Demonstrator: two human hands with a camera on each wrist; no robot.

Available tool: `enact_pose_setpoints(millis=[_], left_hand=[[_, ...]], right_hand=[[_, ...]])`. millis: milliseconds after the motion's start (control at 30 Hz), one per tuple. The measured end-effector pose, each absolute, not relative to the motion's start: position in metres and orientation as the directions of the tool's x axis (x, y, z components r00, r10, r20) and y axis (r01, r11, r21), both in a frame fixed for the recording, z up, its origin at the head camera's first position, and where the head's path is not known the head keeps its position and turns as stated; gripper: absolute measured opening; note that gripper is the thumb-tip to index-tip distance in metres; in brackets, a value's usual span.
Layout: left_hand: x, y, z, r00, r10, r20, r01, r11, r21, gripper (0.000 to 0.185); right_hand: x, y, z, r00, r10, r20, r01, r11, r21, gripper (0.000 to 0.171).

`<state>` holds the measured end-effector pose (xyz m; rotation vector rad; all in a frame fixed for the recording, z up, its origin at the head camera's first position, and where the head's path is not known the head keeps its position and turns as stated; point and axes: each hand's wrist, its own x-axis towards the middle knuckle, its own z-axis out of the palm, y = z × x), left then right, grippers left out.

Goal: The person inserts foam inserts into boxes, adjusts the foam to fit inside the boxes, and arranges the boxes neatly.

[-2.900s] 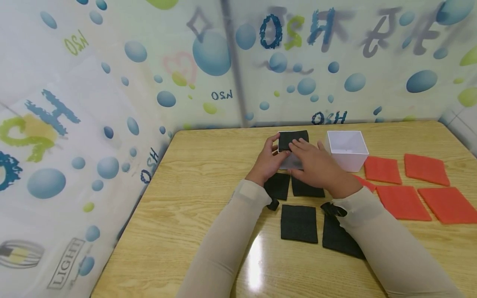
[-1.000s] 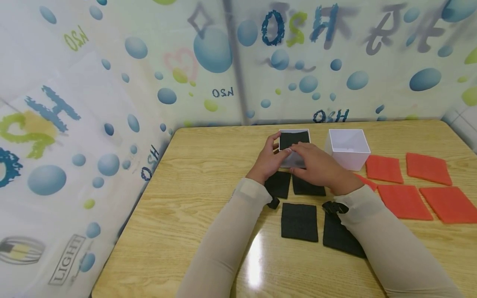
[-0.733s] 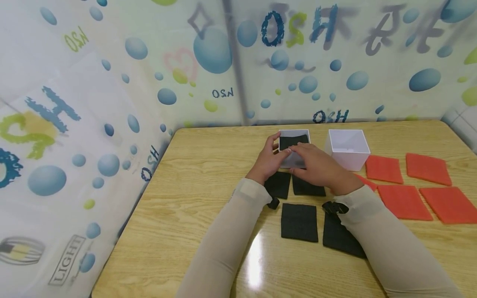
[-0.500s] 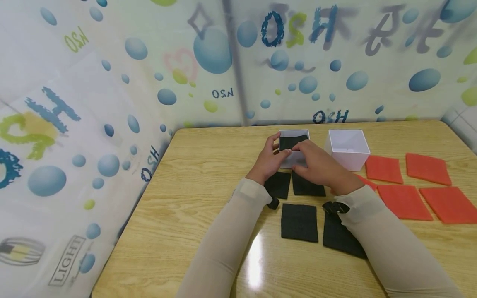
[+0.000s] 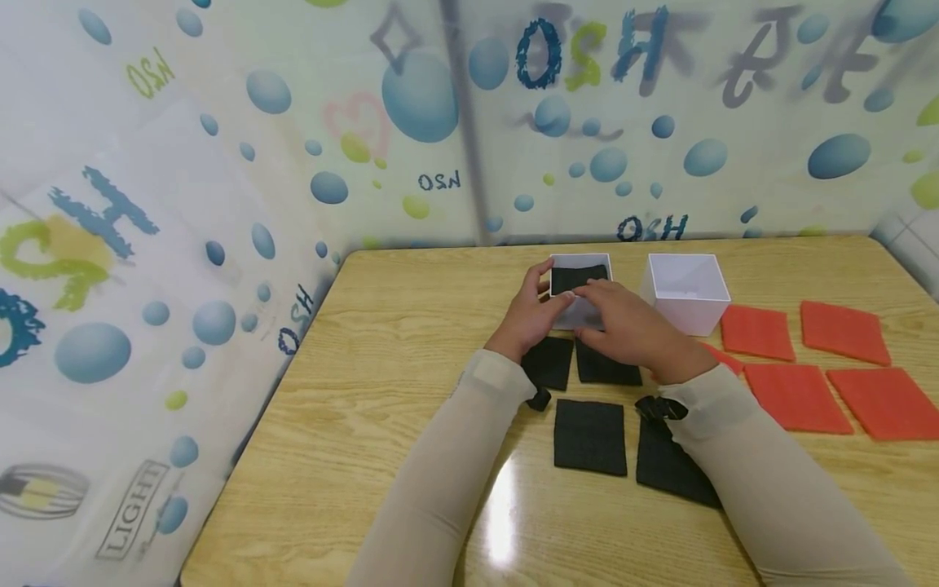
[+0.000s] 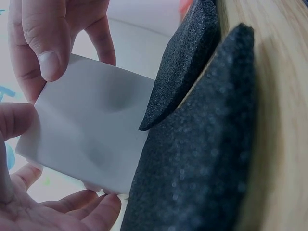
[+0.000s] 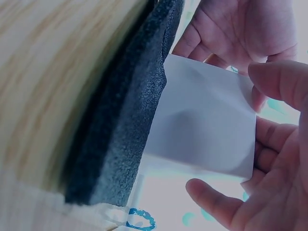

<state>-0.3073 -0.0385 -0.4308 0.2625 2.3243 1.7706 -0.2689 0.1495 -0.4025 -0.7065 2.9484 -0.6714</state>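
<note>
Little has shifted since a moment ago: the left hand (image 5: 530,314) and right hand (image 5: 629,328) still clasp the white box (image 5: 579,303), fingers curled round its walls, hiding its front. A black pad (image 5: 578,277) lies inside; the table (image 5: 396,342) is open leftward.

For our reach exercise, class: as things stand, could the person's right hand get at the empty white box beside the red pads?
Probably yes. The right hand rests on the white box with the black pad, and the empty white box stands just beside it with nothing between them.
</note>
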Motion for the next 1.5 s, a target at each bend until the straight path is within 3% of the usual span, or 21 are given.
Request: enact_pose_setpoints(millis=[533, 1233, 1500], left_hand=[[-0.305, -0.038, -0.432, -0.961, 0.266, -0.077, -0.007, 0.255, 0.967, 0.072], [-0.308, -0.039, -0.434, -0.961, 0.272, -0.059, 0.003, 0.220, 0.975, 0.072], [-0.310, -0.038, -0.430, -0.961, 0.266, -0.071, -0.004, 0.243, 0.970, 0.073]], right_hand=[[-0.260, 0.151, -0.388, -0.910, -0.409, 0.073, -0.397, 0.806, -0.438, 0.068], [-0.218, 0.153, -0.331, -0.910, -0.400, 0.106, -0.405, 0.805, -0.433, 0.070], [-0.201, 0.172, -0.331, -0.913, -0.404, 0.059, -0.392, 0.828, -0.401, 0.076]])
